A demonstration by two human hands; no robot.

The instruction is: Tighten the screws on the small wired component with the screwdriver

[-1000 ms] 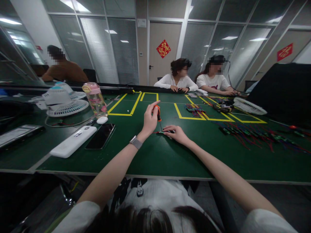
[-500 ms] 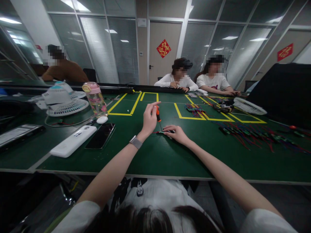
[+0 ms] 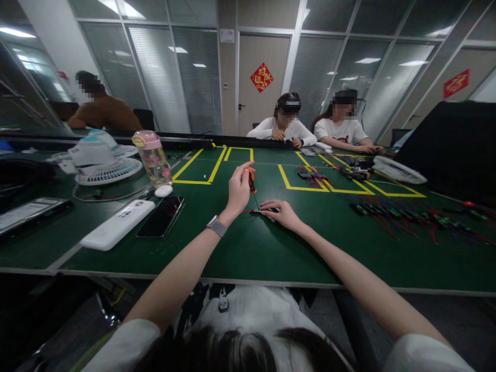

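Note:
My left hand is closed round the orange handle of a small screwdriver, held upright with its tip down on a small circuit board lying on the green table. My right hand lies beside the board, its fingers pressing on it to hold it flat. A short red wire sticks out from the board to the left. A watch sits on my left wrist.
A white power bank, a black phone, a white mouse, a pink-lidded bottle and a desk fan stand at left. Wired boards are strewn at right. Two people sit across the table, another at far left.
My left hand's fingers have shifted slightly on the screwdriver handle, which now leans a little; the right hand and board have stayed put.

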